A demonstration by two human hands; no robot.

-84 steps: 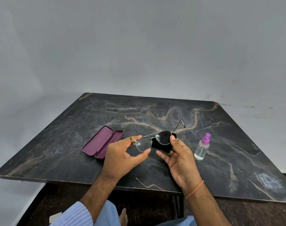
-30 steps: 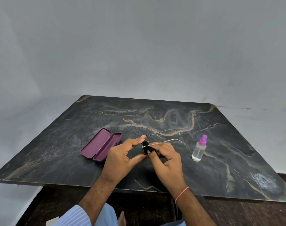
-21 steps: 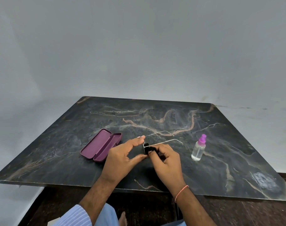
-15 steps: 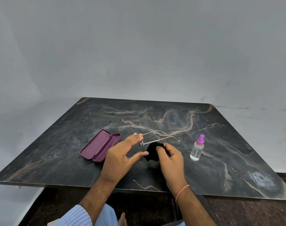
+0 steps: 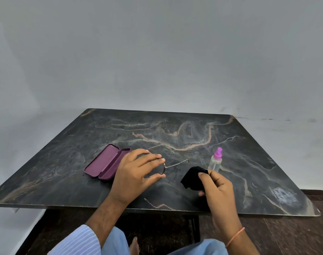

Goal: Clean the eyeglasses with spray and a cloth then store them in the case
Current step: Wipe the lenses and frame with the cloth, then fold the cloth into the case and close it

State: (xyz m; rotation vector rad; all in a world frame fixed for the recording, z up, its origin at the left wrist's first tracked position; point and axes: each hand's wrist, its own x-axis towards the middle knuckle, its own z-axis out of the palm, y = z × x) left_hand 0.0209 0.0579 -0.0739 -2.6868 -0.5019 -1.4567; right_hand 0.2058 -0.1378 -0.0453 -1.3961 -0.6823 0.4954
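My left hand (image 5: 136,173) hides most of the glasses (image 5: 163,167) it grips; their arms point toward the upper right. My right hand (image 5: 216,188) pinches the cloth (image 5: 193,178).

left hand (image 5: 136,173) holding eyeglasses (image 5: 164,167), cloth (image 5: 193,178) (black) apart

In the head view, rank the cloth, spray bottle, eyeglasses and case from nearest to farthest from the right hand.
From the right hand:
1. Black cloth, pinched in its fingers.
2. Spray bottle, just beyond its fingertips.
3. Eyeglasses, leftward, held by the left hand.
4. Open case, far left.
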